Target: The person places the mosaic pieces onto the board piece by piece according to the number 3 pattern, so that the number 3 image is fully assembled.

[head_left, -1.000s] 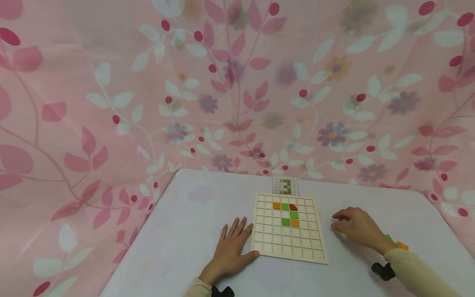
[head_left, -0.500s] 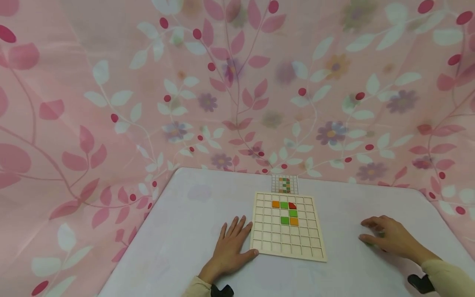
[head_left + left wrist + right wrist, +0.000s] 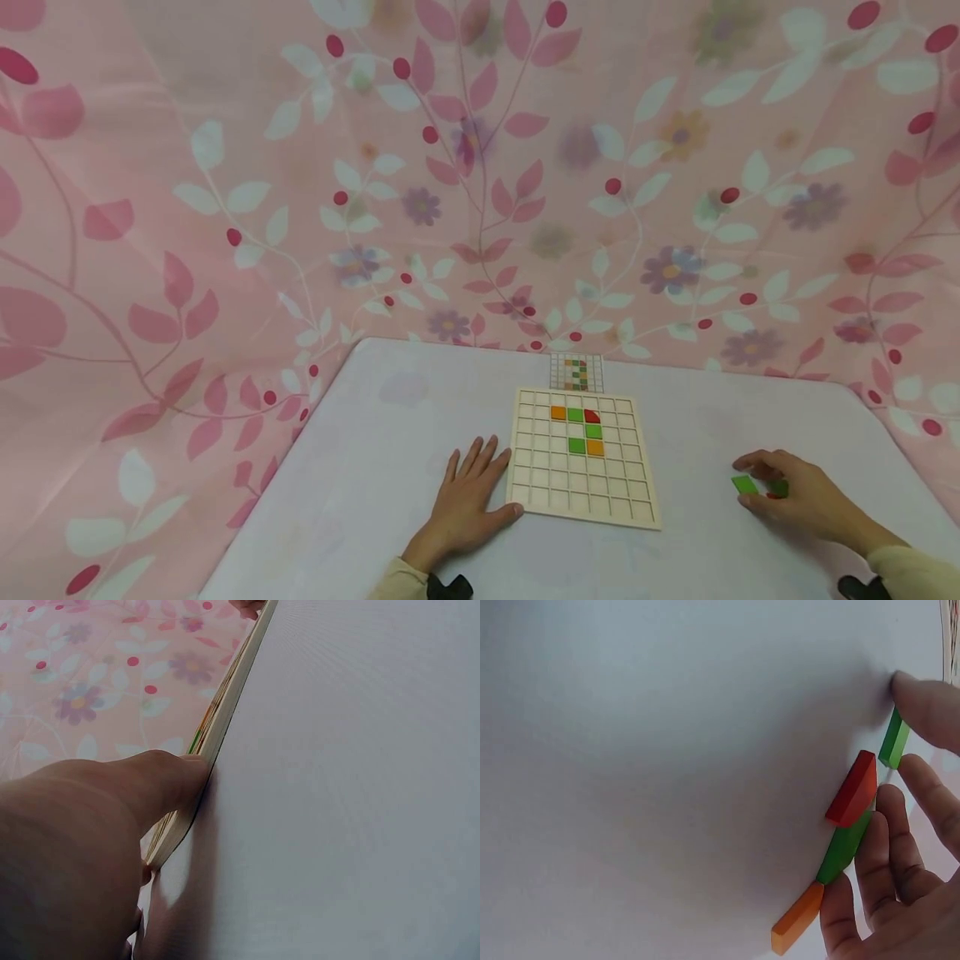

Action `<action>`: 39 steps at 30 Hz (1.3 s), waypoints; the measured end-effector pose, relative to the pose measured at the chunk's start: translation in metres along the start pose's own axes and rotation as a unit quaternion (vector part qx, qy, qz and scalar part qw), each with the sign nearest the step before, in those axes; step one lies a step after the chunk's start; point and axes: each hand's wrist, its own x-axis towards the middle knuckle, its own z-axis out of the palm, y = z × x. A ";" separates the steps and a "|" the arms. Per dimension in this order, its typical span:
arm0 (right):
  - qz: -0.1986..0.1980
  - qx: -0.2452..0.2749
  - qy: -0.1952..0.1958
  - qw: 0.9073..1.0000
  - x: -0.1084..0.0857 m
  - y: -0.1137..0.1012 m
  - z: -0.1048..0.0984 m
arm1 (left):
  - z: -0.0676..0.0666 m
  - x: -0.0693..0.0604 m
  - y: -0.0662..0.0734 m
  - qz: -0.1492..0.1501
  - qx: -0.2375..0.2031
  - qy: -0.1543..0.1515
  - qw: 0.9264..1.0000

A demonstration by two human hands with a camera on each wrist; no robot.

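Head view shows a wooden grid board (image 3: 558, 502) in the lower middle of the frame, lying flat on the white-covered table (image 3: 375, 450), with one hand on each side of it. The left hand (image 3: 468, 500) lies spread, just left of the board; its thumb touches the lower left corner, and the left wrist view confirms this contact with the edge. I judge that it rests so in order to hinder the board from sliding. At the lower right of the frame, well apart from the board, the right hand (image 3: 798, 496) pinches a green square tile (image 3: 745, 485) between thumb and forefinger, seemingly by opposite edges, perhaps because such a hold leaves its face uncovered. In the right wrist view a red tile (image 3: 853, 791), a second green tile (image 3: 845, 846) and an orange tile (image 3: 798, 919) are beside the other fingers, probably placed there for easy reach; whether these fingers hold any of them, I cannot tell. Six coloured tiles (image 3: 594, 432) sit in separate squares in the board's upper part, where the grid lines seem to keep them aligned. Above the board in the frame is a small pattern card (image 3: 576, 372), presumably put there because no hand covers it
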 end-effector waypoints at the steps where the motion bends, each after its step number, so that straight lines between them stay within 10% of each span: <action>1: 0.000 0.006 0.002 1.000 -0.001 0.000 0.001 | 0.000 0.000 0.000 0.001 0.002 0.001 1.000; 21: 0.066 0.024 0.009 0.998 -0.004 -0.006 0.007 | -0.002 0.000 0.002 0.000 -0.002 -0.003 1.000; 39: -0.022 -0.053 0.069 0.996 -0.003 -0.015 0.019 | 0.002 0.000 0.000 0.004 -0.005 0.006 1.000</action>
